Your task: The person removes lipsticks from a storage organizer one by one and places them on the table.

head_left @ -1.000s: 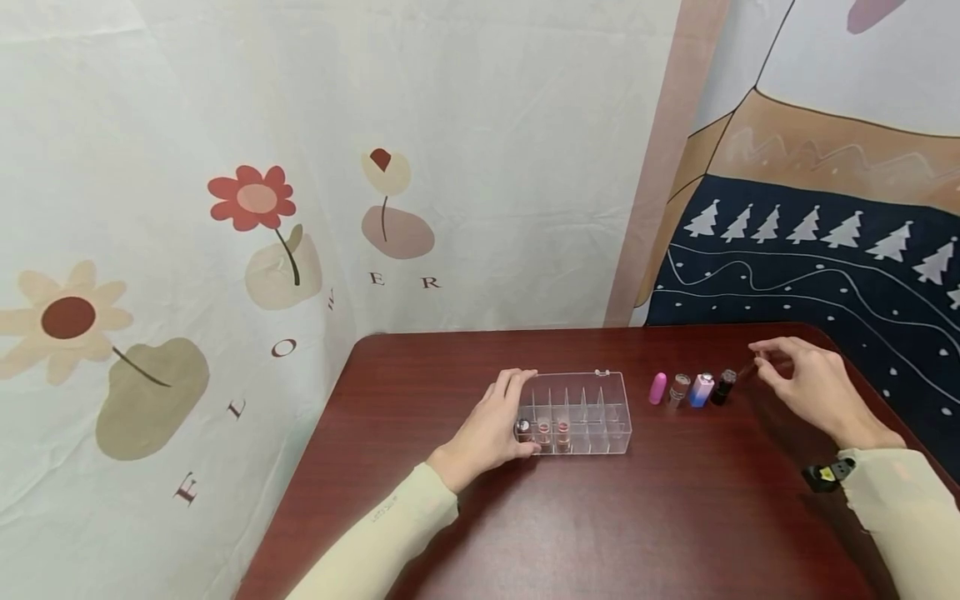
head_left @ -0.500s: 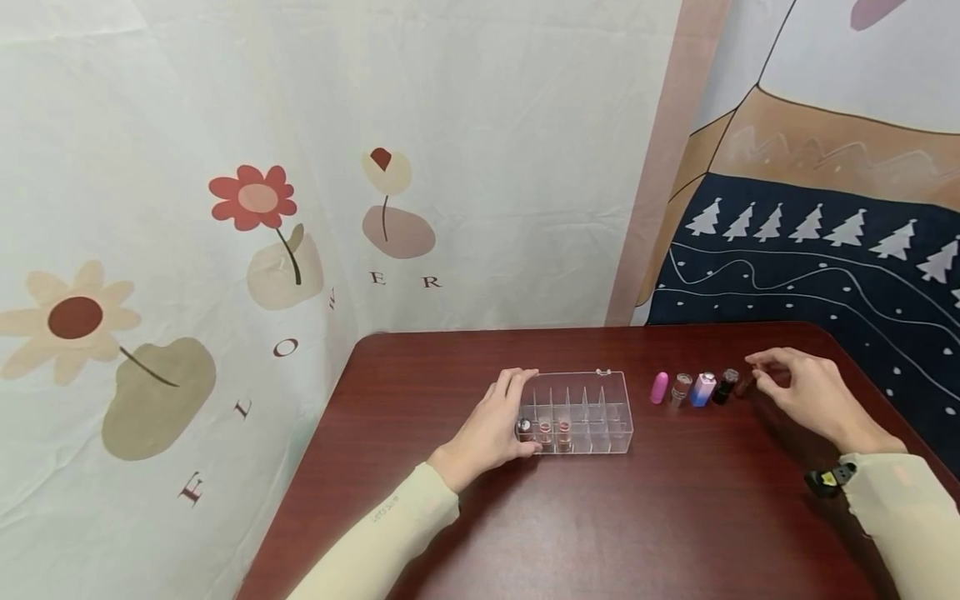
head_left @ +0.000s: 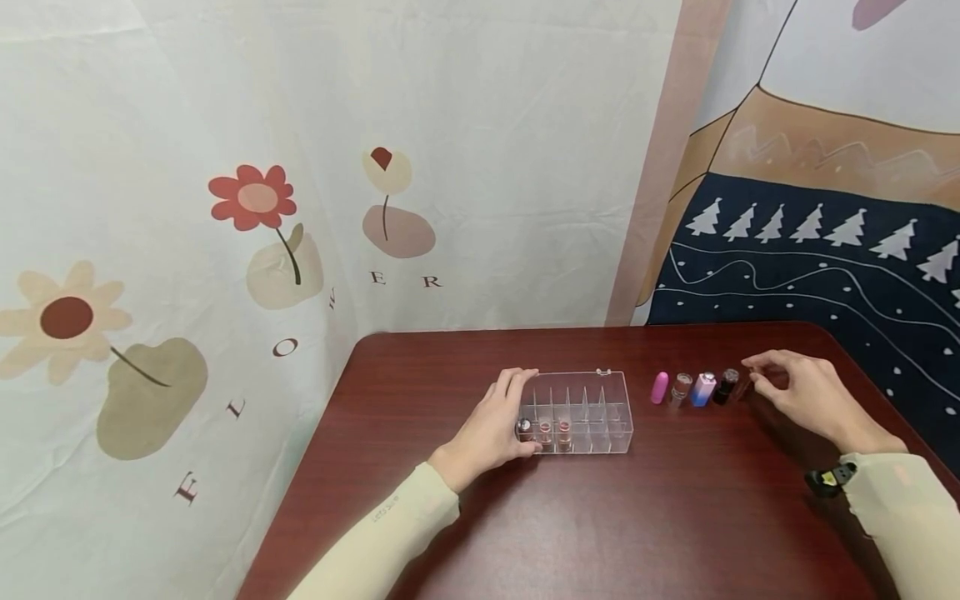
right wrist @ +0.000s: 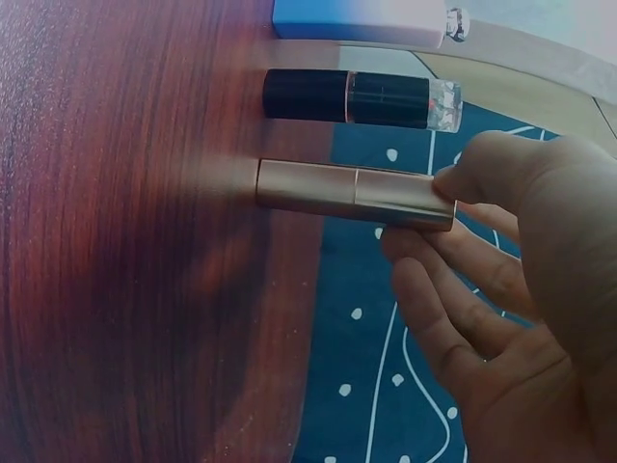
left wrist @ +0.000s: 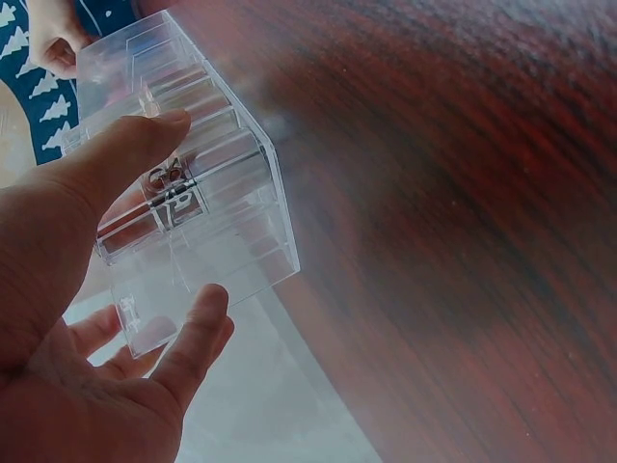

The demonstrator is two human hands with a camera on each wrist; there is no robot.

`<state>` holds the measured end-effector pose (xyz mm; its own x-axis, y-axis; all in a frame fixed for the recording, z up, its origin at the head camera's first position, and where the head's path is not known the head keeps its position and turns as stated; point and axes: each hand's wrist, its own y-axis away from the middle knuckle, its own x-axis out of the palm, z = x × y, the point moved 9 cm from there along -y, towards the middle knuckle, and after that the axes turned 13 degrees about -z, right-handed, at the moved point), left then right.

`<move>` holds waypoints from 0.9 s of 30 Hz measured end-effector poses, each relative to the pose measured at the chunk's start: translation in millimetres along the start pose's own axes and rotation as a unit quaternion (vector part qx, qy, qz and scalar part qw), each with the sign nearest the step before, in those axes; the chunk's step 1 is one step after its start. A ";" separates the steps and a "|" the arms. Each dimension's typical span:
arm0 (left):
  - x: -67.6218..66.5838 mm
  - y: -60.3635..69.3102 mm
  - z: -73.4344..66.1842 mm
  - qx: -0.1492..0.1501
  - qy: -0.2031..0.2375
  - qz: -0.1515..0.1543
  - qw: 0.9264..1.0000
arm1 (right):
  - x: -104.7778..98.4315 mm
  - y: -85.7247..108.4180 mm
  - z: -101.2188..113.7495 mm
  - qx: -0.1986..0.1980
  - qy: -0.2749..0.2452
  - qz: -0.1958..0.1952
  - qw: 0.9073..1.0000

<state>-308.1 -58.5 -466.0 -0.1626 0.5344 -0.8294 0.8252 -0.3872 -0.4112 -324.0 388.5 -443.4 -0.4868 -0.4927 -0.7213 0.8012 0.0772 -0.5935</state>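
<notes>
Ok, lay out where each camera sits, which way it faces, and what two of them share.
Head: worn on the head, facing forward and down at the table and backdrop; left hand, right hand and both sleeves show.
Left wrist: on that wrist, facing the clear organizer; left hand near, right hand top left.
Right wrist: on that wrist, facing the gold tube and black tube; only the right hand shows.
Head and left wrist share the clear organizer and both hands.
</notes>
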 end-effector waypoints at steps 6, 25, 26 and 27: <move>0.4 0.3 0.0 -0.001 -0.001 0.001 1.000 | 1.4 0.7 -1.2 0.008 0.000 0.011 1.000; -0.8 0.1 -1.2 0.004 -0.003 -0.002 1.000 | 1.3 -0.1 -2.8 0.024 -0.001 0.032 0.999; -1.0 0.1 -1.4 0.004 -0.004 -0.002 1.000 | 1.4 0.1 -3.1 0.026 -0.001 0.035 0.999; -1.0 0.0 -1.5 0.005 -0.003 -0.003 1.000 | 1.4 0.2 -3.3 0.027 -0.002 0.037 0.999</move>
<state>-307.1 -57.9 -464.6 -0.1709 0.5314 -0.8297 0.8190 -0.3915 -0.4195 -325.7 390.7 -445.8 -0.4240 -0.4915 -0.7607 0.8528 0.0661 -0.5180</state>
